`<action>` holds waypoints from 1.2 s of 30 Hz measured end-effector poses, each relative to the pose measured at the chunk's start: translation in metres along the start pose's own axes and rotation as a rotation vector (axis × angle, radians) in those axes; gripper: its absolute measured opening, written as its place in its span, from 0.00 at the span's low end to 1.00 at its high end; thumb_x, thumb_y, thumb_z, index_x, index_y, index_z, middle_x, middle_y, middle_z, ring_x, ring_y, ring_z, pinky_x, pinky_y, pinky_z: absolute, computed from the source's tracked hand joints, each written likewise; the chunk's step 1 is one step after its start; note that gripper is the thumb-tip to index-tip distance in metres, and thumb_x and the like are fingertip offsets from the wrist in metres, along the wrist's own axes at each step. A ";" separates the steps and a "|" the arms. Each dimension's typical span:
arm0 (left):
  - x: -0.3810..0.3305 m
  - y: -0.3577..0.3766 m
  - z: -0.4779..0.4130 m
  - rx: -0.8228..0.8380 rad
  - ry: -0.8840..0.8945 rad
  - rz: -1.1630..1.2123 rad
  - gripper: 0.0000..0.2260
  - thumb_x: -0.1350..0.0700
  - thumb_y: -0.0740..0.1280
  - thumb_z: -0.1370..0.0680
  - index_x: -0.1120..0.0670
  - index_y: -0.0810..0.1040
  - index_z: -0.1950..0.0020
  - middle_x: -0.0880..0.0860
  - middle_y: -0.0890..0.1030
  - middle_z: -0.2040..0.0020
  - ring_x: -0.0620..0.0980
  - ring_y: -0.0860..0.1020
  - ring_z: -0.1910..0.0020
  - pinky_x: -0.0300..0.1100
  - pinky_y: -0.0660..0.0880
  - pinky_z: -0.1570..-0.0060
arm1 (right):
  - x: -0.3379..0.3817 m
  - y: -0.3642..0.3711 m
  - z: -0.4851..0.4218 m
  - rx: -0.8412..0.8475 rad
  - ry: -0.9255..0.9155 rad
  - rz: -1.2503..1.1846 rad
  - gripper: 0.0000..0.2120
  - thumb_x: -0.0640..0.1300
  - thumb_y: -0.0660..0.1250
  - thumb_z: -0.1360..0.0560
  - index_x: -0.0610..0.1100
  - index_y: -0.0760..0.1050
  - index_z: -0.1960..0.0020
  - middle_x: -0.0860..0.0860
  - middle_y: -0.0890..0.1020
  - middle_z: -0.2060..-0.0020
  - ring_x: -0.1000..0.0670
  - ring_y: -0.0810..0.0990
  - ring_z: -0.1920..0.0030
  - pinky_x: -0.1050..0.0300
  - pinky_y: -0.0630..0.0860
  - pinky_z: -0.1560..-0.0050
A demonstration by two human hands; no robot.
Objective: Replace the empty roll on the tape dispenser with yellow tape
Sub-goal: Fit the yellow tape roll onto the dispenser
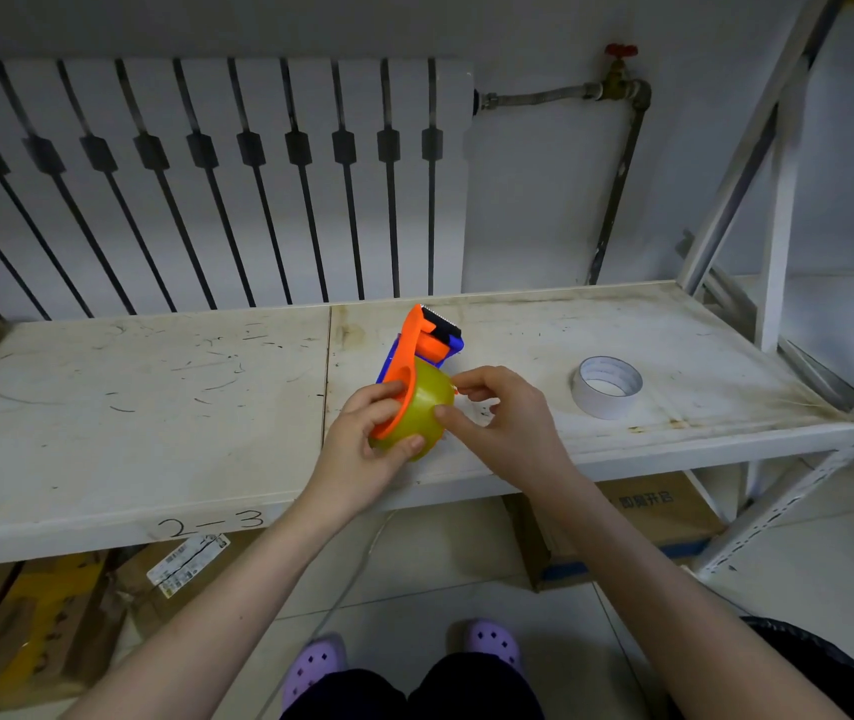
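An orange and blue tape dispenser (417,341) lies tilted over the white shelf board (154,397), its toothed blade pointing away from me. A yellow tape roll (427,407) sits on its hub under the orange side plate. My left hand (367,449) grips the roll and the orange plate from the left and below. My right hand (500,415) touches the roll's right side, thumb on the roll and fingertips pinched at its upper right edge. The empty white roll core (606,387) stands on the shelf, to the right of my hands.
A radiator (206,184) and a pipe with a red valve (619,75) stand behind the shelf. A metal rack upright (773,200) rises at the right. Cardboard boxes (638,522) sit under the shelf, and a black bin (830,662) is at lower right.
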State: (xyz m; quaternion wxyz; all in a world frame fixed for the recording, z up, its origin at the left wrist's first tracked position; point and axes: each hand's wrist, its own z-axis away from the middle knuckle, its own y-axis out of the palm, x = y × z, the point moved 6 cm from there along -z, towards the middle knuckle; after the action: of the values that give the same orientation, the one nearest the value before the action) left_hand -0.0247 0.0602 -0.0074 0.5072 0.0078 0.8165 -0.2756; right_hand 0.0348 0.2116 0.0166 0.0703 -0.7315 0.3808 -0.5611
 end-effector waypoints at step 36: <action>0.020 0.009 0.008 0.103 -0.141 -0.343 0.10 0.48 0.66 0.27 0.54 0.78 0.54 0.51 0.82 0.55 0.52 0.76 0.49 0.58 0.53 0.32 | -0.004 0.018 0.006 -0.033 0.016 0.236 0.07 0.38 0.56 0.22 0.42 0.72 0.56 0.46 0.76 0.57 0.47 0.71 0.55 0.52 0.70 0.56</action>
State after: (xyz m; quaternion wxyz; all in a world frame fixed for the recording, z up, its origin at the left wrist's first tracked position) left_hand -0.0249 0.0593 -0.0305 0.5077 -0.1246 0.7532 -0.3994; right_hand 0.0315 0.1993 0.0019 0.1209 -0.6782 0.4739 -0.5484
